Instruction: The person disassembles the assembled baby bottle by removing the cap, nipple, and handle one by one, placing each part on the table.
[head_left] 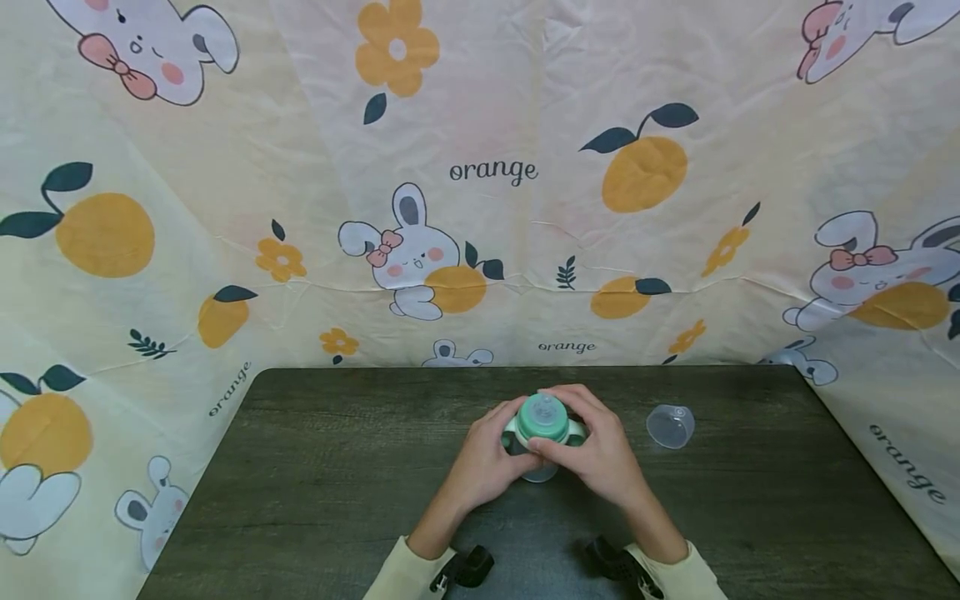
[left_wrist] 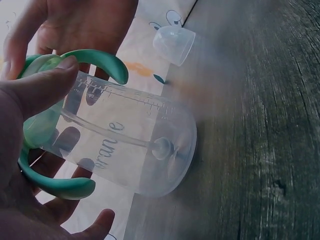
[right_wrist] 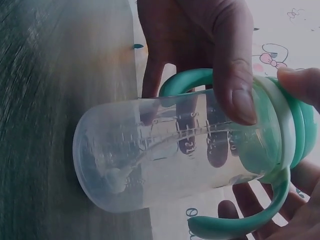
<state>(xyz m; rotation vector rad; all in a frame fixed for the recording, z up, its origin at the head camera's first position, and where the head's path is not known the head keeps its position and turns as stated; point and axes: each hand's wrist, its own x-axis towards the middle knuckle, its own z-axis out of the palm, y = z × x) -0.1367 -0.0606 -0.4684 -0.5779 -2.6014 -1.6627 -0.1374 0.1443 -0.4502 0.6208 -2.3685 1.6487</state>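
Clear plastic bottle [right_wrist: 165,155] is standing roughly upright on dark table [head_left: 337,483], long axis running vertical, green top [head_left: 543,418] pointing up. Left hand [head_left: 486,462] and right hand [head_left: 606,450] are both gripping it near top. Graduation marks [left_wrist: 120,92] are lining its wall; cloth [head_left: 300,142] behind is reading "orange".

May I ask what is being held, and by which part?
A clear bottle, held around its green upper end by the left hand and right hand.
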